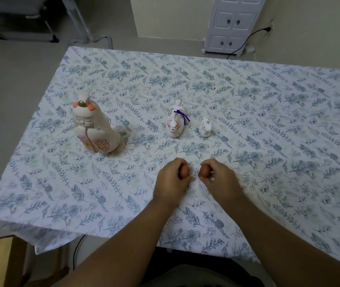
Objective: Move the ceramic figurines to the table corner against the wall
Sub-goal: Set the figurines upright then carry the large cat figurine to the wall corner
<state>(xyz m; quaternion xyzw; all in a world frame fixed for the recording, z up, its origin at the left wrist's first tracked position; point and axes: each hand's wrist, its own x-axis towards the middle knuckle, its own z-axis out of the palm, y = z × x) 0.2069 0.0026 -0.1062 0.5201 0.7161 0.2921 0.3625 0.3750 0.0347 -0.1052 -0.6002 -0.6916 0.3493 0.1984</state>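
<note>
Brown, egg-like pieces sit one in each fist: the left hand (172, 175) is curled round the left piece (184, 170), the right hand (220, 175) round the right piece (204, 171), both low over the cloth (268, 112). Ahead of the left hand stands the doll (94, 126); just beyond both hands are the rabbit (176, 121) and the small rabbit (205, 127). Lift straight up, keep both grips firm, carry the pieces apart so they cannot knock, and set them down gently.

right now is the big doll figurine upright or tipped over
Upright: the doll figurine stands on its base on the tablecloth, head topmost, untouched by either hand.
</note>
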